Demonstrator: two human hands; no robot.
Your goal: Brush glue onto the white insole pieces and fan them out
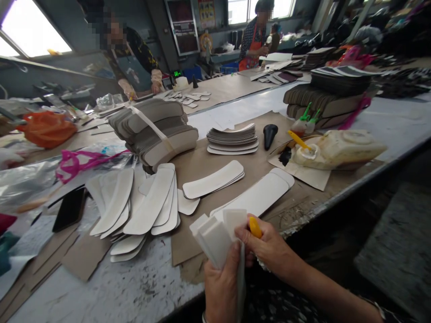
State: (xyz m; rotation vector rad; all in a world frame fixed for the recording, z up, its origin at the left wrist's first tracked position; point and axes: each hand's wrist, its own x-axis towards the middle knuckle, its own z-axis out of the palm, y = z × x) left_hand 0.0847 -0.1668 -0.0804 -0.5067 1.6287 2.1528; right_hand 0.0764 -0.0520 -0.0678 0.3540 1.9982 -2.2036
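Observation:
My left hand (220, 282) is closed round a fanned stack of white flat pieces (215, 235), held upright at the table's near edge. My right hand (269, 249) is closed on a yellow-handled tool (255, 227) and its fingertips touch the stack's right side. Just beyond lie long white insole-shaped pieces (259, 195) on brown cardboard (202, 166).
Fanned white pieces (141, 206) and a strapped grey bundle (158, 132) lie to the left. A glue jug (336, 148) with a yellow brush, a black object (270, 134) and a small stack (232, 139) sit further back. A phone (69, 208) lies far left. Other people stand at the far end.

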